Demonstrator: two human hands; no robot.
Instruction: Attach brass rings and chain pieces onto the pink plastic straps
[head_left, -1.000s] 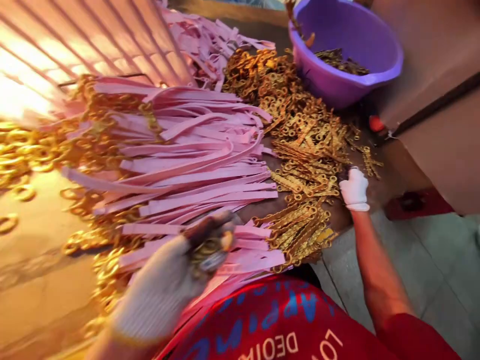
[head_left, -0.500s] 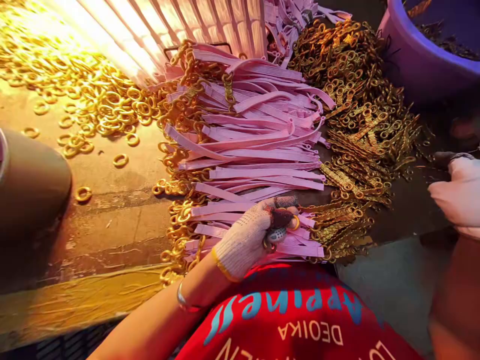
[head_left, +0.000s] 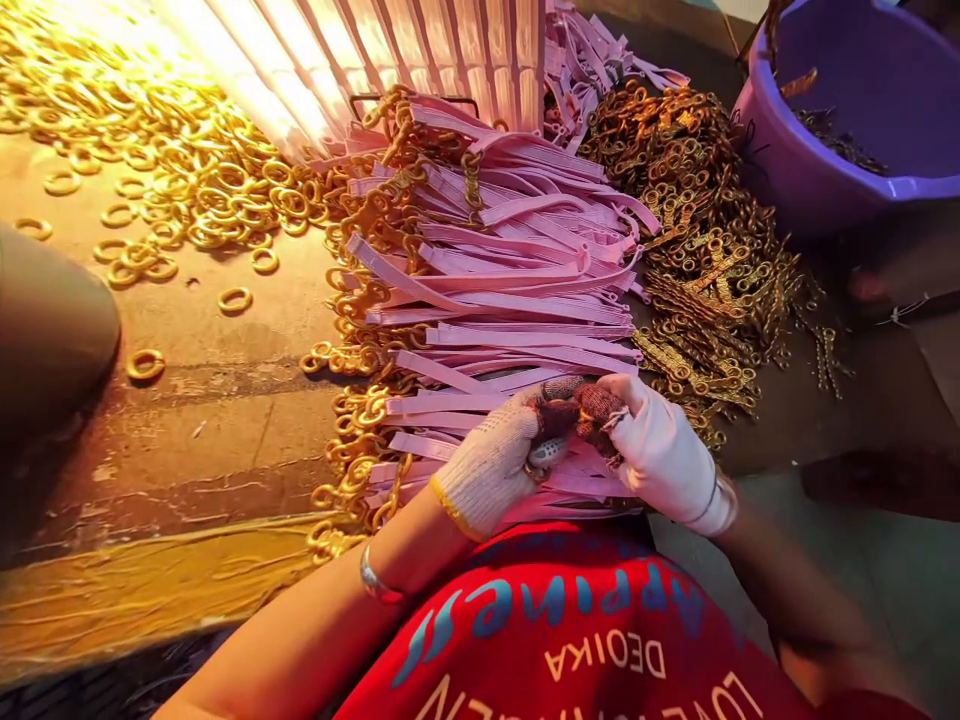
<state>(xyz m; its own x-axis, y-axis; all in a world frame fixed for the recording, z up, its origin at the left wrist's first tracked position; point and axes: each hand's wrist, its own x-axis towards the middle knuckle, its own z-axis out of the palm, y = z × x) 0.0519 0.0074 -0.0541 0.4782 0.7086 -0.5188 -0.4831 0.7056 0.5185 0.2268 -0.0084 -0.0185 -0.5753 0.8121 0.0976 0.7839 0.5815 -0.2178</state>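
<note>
My left hand (head_left: 499,460), in a knit glove with a yellow cuff and darkened fingers, is closed in a pinch on a small gold ring, now mostly hidden by fingers. Against its fingertips presses my right hand (head_left: 649,445), in a white glove with dark fingertips. Its fingers are closed too, and what they pinch is hidden. Under both hands lies a row of pink straps (head_left: 525,300). Gold chain links and rings (head_left: 360,400) are at the straps' left ends. To their right is a heap of gold chain pieces (head_left: 697,270) with looped ends.
Loose gold rings (head_left: 225,200) spread over the table (head_left: 225,420) at the left. A round container (head_left: 52,330) stands at the left edge. A ribbed, brightly lit plastic crate (head_left: 465,60) is at the back, and a purple tub (head_left: 817,160) stands at the upper right.
My right hand has come in from the far right and met my left hand over the straps. The ring at my left fingertips is now largely covered. The view has shifted slightly.
</note>
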